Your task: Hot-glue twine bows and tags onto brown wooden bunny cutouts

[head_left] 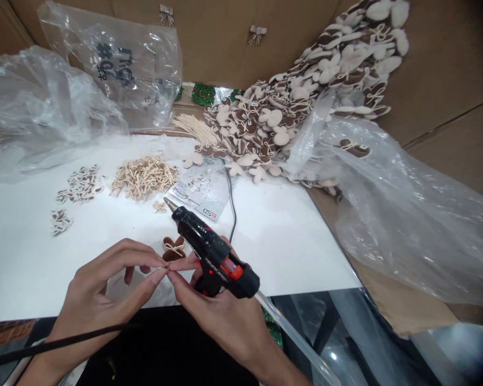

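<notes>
My right hand [229, 316] is wrapped around the handle of a black hot glue gun [203, 241], its nozzle tilted up to the left. A clear glue stick [293, 327] sticks out of the gun's back end. The thumb and forefinger of that hand meet the fingertips of my left hand [108, 284], which is closed in a pinch. Whatever lies between the fingertips is too small to make out. Just beyond them a brown felt bunny-shaped piece [174, 249] with a cream string bow rests on the white table [290, 236].
Cream string bows [145, 177] and small printed tags [80, 184] lie in piles. A printed sheet [203, 193] and the gun's cord [232, 198] are behind the gun. Many felt pieces [273, 118] heap at the back right. Plastic bags [406, 198] flank the table; cardboard [217, 43] walls it.
</notes>
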The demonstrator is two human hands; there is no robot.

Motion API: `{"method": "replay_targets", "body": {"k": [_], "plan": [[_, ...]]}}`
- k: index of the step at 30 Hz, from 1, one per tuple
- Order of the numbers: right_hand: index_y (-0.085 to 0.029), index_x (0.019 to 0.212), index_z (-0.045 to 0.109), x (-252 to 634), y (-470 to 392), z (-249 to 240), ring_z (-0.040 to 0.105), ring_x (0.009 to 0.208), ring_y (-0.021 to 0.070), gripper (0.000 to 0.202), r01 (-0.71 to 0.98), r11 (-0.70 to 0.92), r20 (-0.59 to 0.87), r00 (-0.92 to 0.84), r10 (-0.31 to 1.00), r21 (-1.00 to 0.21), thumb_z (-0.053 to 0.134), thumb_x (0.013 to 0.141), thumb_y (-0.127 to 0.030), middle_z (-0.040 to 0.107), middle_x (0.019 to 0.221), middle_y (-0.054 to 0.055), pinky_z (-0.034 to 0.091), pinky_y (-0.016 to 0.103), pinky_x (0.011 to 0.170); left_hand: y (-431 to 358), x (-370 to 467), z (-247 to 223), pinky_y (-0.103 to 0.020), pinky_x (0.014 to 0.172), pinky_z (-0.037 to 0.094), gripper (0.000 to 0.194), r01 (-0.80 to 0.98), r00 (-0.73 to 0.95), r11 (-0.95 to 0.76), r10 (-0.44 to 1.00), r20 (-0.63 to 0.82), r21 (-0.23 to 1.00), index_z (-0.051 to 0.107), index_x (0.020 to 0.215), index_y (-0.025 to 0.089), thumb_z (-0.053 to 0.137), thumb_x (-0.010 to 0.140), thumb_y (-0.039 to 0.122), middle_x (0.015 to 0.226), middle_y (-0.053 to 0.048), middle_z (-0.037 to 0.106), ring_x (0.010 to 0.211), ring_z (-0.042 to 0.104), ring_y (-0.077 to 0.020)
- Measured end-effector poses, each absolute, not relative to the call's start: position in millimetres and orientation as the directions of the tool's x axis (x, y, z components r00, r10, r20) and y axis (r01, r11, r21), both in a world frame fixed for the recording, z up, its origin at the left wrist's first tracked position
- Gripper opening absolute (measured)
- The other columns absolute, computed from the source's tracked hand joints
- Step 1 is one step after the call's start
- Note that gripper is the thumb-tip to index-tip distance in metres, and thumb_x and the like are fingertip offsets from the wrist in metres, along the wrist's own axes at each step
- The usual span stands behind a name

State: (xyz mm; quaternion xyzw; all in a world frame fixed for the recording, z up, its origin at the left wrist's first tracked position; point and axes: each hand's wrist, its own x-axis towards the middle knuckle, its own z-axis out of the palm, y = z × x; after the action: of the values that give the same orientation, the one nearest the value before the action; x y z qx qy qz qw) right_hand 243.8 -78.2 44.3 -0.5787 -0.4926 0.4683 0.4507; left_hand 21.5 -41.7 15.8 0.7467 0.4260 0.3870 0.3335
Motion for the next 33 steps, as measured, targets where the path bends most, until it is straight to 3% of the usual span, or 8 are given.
{"method": "replay_targets", "body": {"k": [5,10,16,20,25,28,33], "plan": [[-0.028,0.102,0.091,246.1,-81.8,41.5,0.075,0.068,0.0207,0.012,0.163,-0.14,-0.122,0.117,0.986,-0.977,0.088,0.098,-0.039,0.085,0.091,0.003,0.065,0.032,0.061,-41.6,24.3,14.0,-0.026,0.073,0.062,0.004,0.392,0.307,-0.401,0.905,0.293,0.828,0.083,0.108,0.032,0.082,0.109,0.028,0.108,0.0,0.085,0.093,0.081,-0.0182],[-0.031,0.095,0.094,254.3,-83.2,38.7,0.075,0.077,0.0218,0.009,0.291,-0.105,-0.052,0.184,0.982,-0.951,0.089,0.096,-0.038,0.082,0.092,0.002,0.068,0.035,0.075,-44.3,30.3,12.9,-0.024,0.067,0.06,0.008,0.393,0.314,-0.391,0.908,0.278,0.832,0.086,0.107,0.032,0.081,0.109,0.027,0.107,0.0,0.085,0.091,0.082,-0.0164],[-0.032,0.096,0.096,257.4,-84.9,38.8,0.073,0.071,0.0205,0.008,0.306,-0.156,-0.106,0.174,0.979,-0.939,0.089,0.093,-0.036,0.084,0.089,0.002,0.064,0.034,0.069,-51.9,33.0,6.1,-0.027,0.083,0.069,0.009,0.394,0.323,-0.348,0.919,0.226,0.851,0.09,0.106,0.031,0.082,0.11,0.032,0.111,-0.003,0.086,0.096,0.085,-0.0203],[-0.031,0.093,0.094,259.3,-82.4,36.0,0.072,0.066,0.0195,0.006,0.266,-0.178,-0.137,0.165,0.977,-0.948,0.089,0.092,-0.036,0.085,0.088,0.001,0.06,0.032,0.062,-52.9,30.1,4.4,-0.026,0.09,0.069,0.011,0.404,0.333,-0.382,0.908,0.255,0.831,0.088,0.113,0.035,0.082,0.109,0.027,0.117,0.001,0.085,0.103,0.083,-0.0182],[-0.026,0.102,0.084,271.4,-76.7,27.7,0.065,0.06,0.0179,0.02,0.203,-0.198,-0.149,0.233,0.961,-0.959,0.094,0.09,-0.039,0.089,0.09,0.004,0.058,0.035,0.063,-49.0,26.9,9.8,-0.039,0.106,0.07,0.023,0.52,0.327,-0.426,0.9,0.288,0.741,0.086,0.13,0.038,0.075,0.111,0.03,0.129,0.004,0.085,0.121,0.081,-0.023],[-0.024,0.109,0.077,281.3,-75.0,22.8,0.07,0.066,0.0211,0.034,0.181,-0.248,-0.203,0.233,0.951,-0.952,0.098,0.089,-0.042,0.09,0.093,0.006,0.058,0.036,0.066,-46.1,29.7,10.2,-0.043,0.11,0.068,0.026,0.524,0.336,-0.456,0.887,0.317,0.72,0.085,0.134,0.039,0.072,0.113,0.029,0.134,0.005,0.086,0.126,0.079,-0.0237],[-0.024,0.102,0.079,286.2,-73.8,16.2,0.082,0.085,0.0279,0.034,0.21,-0.323,-0.288,0.181,0.94,-0.923,0.098,0.092,-0.049,0.091,0.108,0.012,0.062,0.041,0.079,-43.2,33.5,0.0,-0.047,0.126,0.061,0.041,0.539,0.425,-0.539,0.837,0.344,0.647,0.075,0.154,0.041,0.077,0.114,0.03,0.154,0.001,0.081,0.148,0.07,-0.0279]]}}
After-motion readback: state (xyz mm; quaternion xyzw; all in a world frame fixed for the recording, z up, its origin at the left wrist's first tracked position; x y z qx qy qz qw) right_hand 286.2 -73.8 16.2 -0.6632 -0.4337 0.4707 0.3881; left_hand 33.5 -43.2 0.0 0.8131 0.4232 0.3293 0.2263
